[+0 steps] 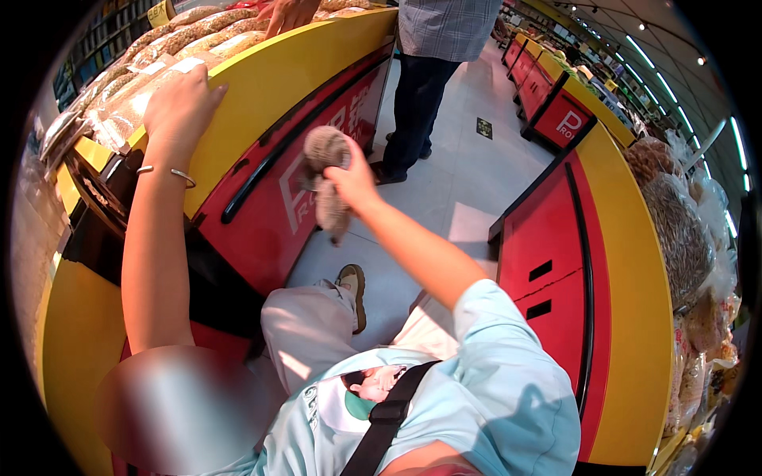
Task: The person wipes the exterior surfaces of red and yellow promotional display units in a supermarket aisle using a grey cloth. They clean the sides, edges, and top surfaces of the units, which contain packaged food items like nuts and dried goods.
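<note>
My right hand (357, 181) grips a bunched grey-brown cloth (327, 149) in front of the red side panel of the left display stand; the cloth's lower end hangs down, blurred. My left hand (183, 107) rests at the stand's yellow rim (256, 65), its thumb over the rim. Its fingers reach to a clear bag of pale grain (128, 110), and whether they pinch it is hidden. A metal bangle (166, 172) circles the left wrist. More clear bags of mixed grains or beans (190, 38) lie in a row on this stand.
Another person in a checked top and dark trousers (417, 101) stands in the aisle ahead, close to the stand. A different hand (292, 15) touches the far bags. On the right runs a second red-and-yellow stand (631, 333) with bagged dry goods (678, 238). Pale tiled floor (470, 160) lies between.
</note>
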Tool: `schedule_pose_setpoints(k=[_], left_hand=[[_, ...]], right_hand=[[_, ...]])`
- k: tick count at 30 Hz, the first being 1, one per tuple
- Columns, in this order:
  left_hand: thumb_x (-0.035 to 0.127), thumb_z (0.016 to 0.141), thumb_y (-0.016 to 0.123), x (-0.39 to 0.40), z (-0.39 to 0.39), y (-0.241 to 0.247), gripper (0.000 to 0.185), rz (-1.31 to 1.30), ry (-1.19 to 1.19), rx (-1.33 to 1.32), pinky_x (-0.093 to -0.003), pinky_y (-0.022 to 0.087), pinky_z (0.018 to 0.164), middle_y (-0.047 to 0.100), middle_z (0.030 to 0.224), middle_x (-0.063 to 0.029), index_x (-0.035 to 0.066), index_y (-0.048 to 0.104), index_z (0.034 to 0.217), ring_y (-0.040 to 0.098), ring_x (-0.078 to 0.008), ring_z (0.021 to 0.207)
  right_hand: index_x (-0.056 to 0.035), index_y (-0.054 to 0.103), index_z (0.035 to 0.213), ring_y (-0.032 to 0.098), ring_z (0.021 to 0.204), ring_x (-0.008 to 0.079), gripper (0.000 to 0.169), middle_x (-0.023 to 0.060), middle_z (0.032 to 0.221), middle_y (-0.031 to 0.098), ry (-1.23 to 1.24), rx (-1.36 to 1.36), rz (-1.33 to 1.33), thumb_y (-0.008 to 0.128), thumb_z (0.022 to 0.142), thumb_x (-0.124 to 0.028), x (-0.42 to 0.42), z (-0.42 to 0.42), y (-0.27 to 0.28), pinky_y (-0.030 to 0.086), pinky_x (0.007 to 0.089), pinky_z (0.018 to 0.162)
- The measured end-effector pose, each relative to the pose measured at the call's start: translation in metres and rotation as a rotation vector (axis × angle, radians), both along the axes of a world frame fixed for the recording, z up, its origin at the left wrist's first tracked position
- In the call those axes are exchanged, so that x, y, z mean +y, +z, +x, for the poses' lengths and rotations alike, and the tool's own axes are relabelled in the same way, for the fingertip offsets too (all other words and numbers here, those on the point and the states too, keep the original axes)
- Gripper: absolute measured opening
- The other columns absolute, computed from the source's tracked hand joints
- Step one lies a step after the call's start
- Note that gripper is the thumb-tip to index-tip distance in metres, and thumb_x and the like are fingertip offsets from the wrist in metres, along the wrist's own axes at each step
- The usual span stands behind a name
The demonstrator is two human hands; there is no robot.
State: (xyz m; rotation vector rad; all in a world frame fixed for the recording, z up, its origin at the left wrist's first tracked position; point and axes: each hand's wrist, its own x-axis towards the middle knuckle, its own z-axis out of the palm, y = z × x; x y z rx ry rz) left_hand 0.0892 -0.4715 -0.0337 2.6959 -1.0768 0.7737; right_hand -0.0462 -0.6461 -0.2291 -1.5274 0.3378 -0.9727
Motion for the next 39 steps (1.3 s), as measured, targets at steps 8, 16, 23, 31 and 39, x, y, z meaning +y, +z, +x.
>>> schedule_pose_setpoints(k=[8,16,23,31,39], left_hand=[[0.039,0.081,0.047,-0.008,-0.001,-0.001,0.038,-0.06,0.003,-0.047,-0.0407,0.043,0.072,0.058,0.088,-0.0158,0.004,0.05,0.096,0.055,-0.0308,0.087],[0.043,0.08,0.049,-0.011,-0.009,0.004,0.04,0.006,0.118,-0.086,-0.038,0.046,0.068,0.06,0.081,-0.0133,0.005,0.052,0.094,0.058,-0.0288,0.081],[0.051,0.082,0.042,-0.013,0.0,-0.006,0.044,-0.019,0.186,-0.224,-0.039,0.046,0.058,0.061,0.073,-0.0134,0.008,0.052,0.088,0.059,-0.0308,0.069],[0.05,0.083,0.041,-0.017,0.004,-0.011,0.042,-0.038,0.11,-0.379,-0.038,0.045,0.052,0.059,0.065,-0.0114,0.009,0.051,0.082,0.059,-0.029,0.062],[0.048,0.078,0.049,-0.009,0.01,-0.01,0.038,-0.082,0.107,-0.461,-0.0357,0.045,0.048,0.058,0.059,-0.007,0.01,0.053,0.072,0.058,-0.0245,0.055]], right_hand=[[-0.0067,0.006,0.135,0.012,0.124,0.0448,0.084,0.0308,0.133,0.009,-0.247,0.218,-0.275,0.06,0.073,-0.023,0.098,0.094,0.003,0.017,0.0438,0.102],[-0.0097,0.013,0.134,0.02,0.121,0.0449,0.077,0.0286,0.133,0.016,-0.378,0.256,0.149,0.054,0.076,-0.039,-0.043,0.132,0.028,0.022,0.0451,0.099],[-0.0057,0.012,0.134,0.009,0.126,0.0433,0.084,0.0315,0.133,0.005,-0.123,0.117,-0.635,0.063,0.069,-0.019,0.062,0.093,-0.005,0.015,0.0441,0.102],[-0.002,0.021,0.131,0.021,0.123,0.0387,0.07,0.0274,0.133,0.018,-0.378,-0.088,0.013,0.056,0.075,-0.027,-0.05,0.155,0.051,0.019,0.0401,0.102],[-0.0069,0.018,0.133,0.01,0.125,0.0445,0.082,0.0305,0.134,0.005,-0.094,-0.118,-0.521,0.065,0.068,-0.023,0.038,0.116,0.052,0.021,0.045,0.099]])
